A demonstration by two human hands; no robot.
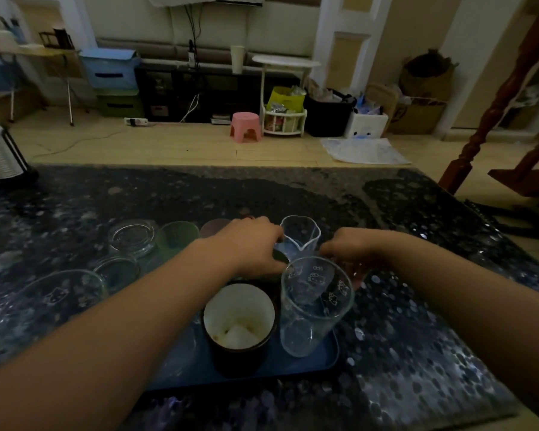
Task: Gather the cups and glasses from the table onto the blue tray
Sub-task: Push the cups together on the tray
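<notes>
Two hands reached over the dark speckled bench [417, 306] toward a clear spouted jug [301, 233] at twelve o'clock of the blue tray [327, 357]. The left hand [249, 247] lay against the jug's nine o'clock side, its fingers curled down over a dark cup mostly hidden beneath; whether they gripped it could not be told. The right hand [352, 248] sat at the jug's four o'clock, fingers bent behind a tall printed glass [316, 303], grip unclear. That glass stood on the tray beside a dark mug [238, 328] with a white inside. At ten o'clock, off the tray, stood a green cup [176, 237], a brown cup [213, 228] and a wide glass dish [131, 237].
</notes>
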